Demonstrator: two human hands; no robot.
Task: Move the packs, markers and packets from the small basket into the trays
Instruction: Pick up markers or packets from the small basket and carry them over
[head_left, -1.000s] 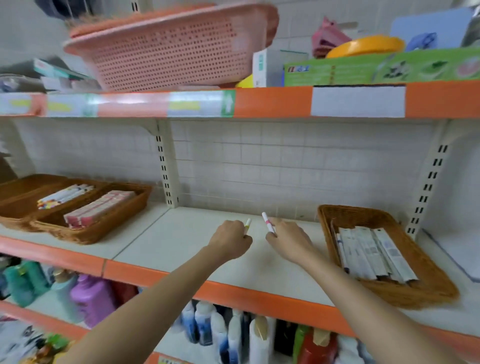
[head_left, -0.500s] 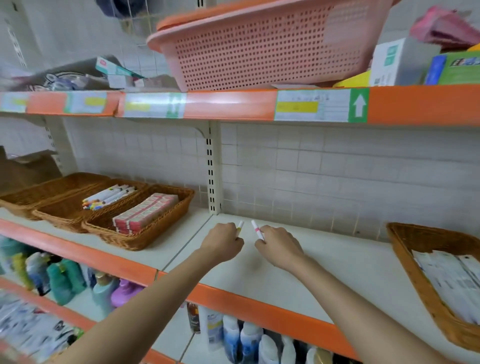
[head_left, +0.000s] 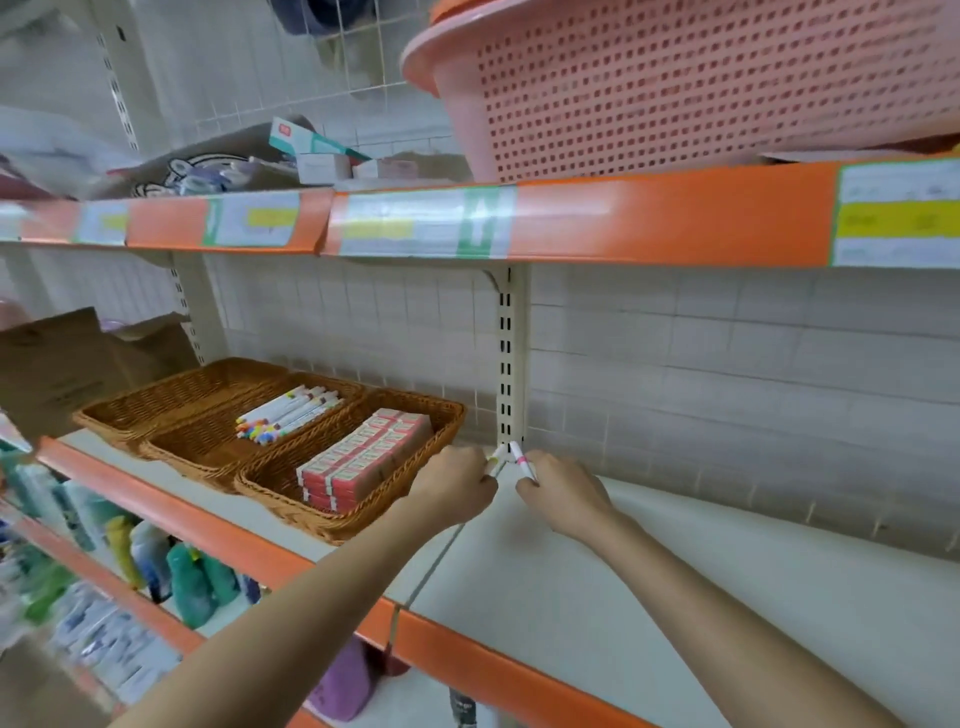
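My left hand (head_left: 458, 486) grips a white marker (head_left: 497, 459) with a yellowish tip. A second white marker (head_left: 522, 461), with a pink band, is gripped in my right hand (head_left: 563, 493). Both hands hover side by side above the white shelf (head_left: 649, 582), just right of three wicker trays. The nearest tray (head_left: 410, 512) holds stacked red-and-white packs (head_left: 363, 460). Several markers (head_left: 288, 413) lie in the middle tray (head_left: 171, 444). The far tray (head_left: 130, 402) looks bare inside. The small basket is out of view.
An orange-edged upper shelf (head_left: 623, 223) overhangs the hands, carrying a large pink perforated basket (head_left: 701, 83) and small boxes (head_left: 311, 150). A cardboard box (head_left: 57, 364) stands left of the trays. Bottles (head_left: 171, 566) fill the shelf below.
The view has swung left: the wicker basket with packets has left the frame on the right and the three trays have come closer. Both hands still hold their markers and now sit next to the nearest tray.
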